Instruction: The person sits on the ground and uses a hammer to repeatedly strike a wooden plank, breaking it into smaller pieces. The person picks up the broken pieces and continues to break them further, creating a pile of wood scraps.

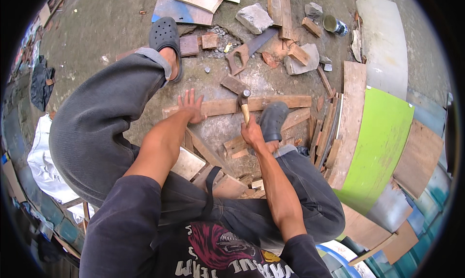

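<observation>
A long wooden plank lies crosswise on the ground in front of me. My left hand rests on its left part with the fingers spread. My right hand is wrapped round the light wooden handle of a claw hammer. The hammer's metal head is over the plank's middle, by a short wood block at the plank's far edge. Whether the head touches the wood I cannot tell. My right clog is against the plank's near side. No nail can be made out.
Beyond the plank lie a handsaw, a grey rock, short wood blocks and an open tin can. At right stand wood strips and a green board. Scrap wood lies between my legs.
</observation>
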### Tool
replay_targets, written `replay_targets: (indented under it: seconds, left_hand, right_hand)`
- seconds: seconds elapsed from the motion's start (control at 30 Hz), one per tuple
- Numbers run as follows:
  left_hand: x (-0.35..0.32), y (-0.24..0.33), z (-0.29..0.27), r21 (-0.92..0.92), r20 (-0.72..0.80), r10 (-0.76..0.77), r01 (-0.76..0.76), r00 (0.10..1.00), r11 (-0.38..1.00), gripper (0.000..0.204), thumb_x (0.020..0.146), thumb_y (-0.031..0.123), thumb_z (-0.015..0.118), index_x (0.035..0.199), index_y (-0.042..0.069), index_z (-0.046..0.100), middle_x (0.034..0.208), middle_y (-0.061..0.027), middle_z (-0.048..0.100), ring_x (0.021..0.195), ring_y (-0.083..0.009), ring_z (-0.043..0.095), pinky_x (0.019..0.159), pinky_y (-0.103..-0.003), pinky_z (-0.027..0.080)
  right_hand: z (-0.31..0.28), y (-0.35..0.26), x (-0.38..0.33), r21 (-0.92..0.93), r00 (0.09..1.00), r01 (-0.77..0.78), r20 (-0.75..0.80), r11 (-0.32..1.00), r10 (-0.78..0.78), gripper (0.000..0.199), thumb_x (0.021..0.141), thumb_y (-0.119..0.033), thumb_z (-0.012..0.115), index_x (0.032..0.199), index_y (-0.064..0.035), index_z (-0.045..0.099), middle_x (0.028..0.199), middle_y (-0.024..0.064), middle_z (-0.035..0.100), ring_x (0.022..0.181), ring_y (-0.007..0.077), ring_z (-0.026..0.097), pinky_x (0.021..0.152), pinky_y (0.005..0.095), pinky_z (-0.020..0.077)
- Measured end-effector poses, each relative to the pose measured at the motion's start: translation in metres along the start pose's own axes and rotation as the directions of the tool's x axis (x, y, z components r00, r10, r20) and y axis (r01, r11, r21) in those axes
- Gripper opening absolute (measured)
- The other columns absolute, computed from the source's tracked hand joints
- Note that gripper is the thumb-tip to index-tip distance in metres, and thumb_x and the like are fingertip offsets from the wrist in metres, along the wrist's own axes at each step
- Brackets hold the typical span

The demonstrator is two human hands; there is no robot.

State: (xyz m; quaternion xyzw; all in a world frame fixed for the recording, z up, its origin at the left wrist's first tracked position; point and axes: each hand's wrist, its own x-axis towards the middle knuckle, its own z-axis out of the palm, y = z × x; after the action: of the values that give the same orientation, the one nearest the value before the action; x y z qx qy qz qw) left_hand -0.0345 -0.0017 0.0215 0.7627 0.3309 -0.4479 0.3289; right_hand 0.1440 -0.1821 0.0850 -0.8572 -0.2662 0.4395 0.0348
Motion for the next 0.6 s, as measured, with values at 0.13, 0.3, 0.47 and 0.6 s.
replay_targets:
  seconds: [0.13, 0.3, 0.47, 0.6]
  left_hand:
    - [0.003, -0.002, 0.001, 0.006, -0.017, -0.008, 0.008, 1.000, 1.000, 0.096, 0.088, 0.061, 0.053, 0.156, 0.020, 0.000, 0.159, -0.0202, -0.019, 0.147, -0.0375, -0.018, 0.115, -0.059, -0.005]
    - [0.002, -0.002, 0.003, 0.005, -0.005, -0.017, 0.017, 1.000, 1.000, 0.096, 0.087, 0.061, 0.054, 0.156, 0.020, 0.000, 0.159, -0.0205, -0.019, 0.146, -0.0381, -0.019, 0.115, -0.059, -0.005]
    - [0.006, -0.001, 0.006, -0.019, -0.009, 0.020, -0.020, 1.000, 1.000, 0.097, 0.087, 0.059, 0.056, 0.156, 0.018, 0.001, 0.158, -0.0227, -0.020, 0.146, -0.0398, -0.020, 0.115, -0.059, -0.005]
    - [0.008, -0.005, 0.005, -0.037, -0.024, 0.039, -0.039, 0.999, 0.999, 0.098, 0.087, 0.059, 0.057, 0.156, 0.018, 0.002, 0.158, -0.0240, -0.020, 0.146, -0.0404, -0.020, 0.115, -0.060, -0.004]
  right_hand:
    - [-0.015, -0.005, 0.011, -0.022, 0.996, -0.029, 0.079, 0.999, 0.031, 0.042, 0.092, -0.024, 0.053, 0.122, 0.0026, 0.038, 0.096, 0.0381, 0.061, 0.094, 0.0537, 0.060, 0.084, 0.0545, 0.0475]
    - [-0.049, -0.002, 0.012, -0.001, 0.818, -0.272, 0.526, 0.962, 0.232, 0.041, 0.094, -0.026, 0.056, 0.121, 0.0008, 0.042, 0.079, 0.0219, 0.065, 0.060, 0.0325, 0.065, 0.056, 0.0433, 0.0528]
    - [-0.022, 0.018, -0.024, 0.078, 0.925, -0.164, 0.358, 0.983, 0.126, 0.050, 0.094, -0.029, 0.054, 0.135, -0.0037, 0.039, 0.075, 0.0208, 0.065, 0.052, 0.0293, 0.064, 0.048, 0.0395, 0.0508]
    - [-0.019, -0.006, -0.021, 0.107, 0.999, 0.046, 0.007, 0.993, -0.047, 0.046, 0.096, -0.034, 0.053, 0.130, -0.0043, 0.045, 0.072, 0.0130, 0.062, 0.045, 0.0214, 0.057, 0.045, 0.0359, 0.0473]
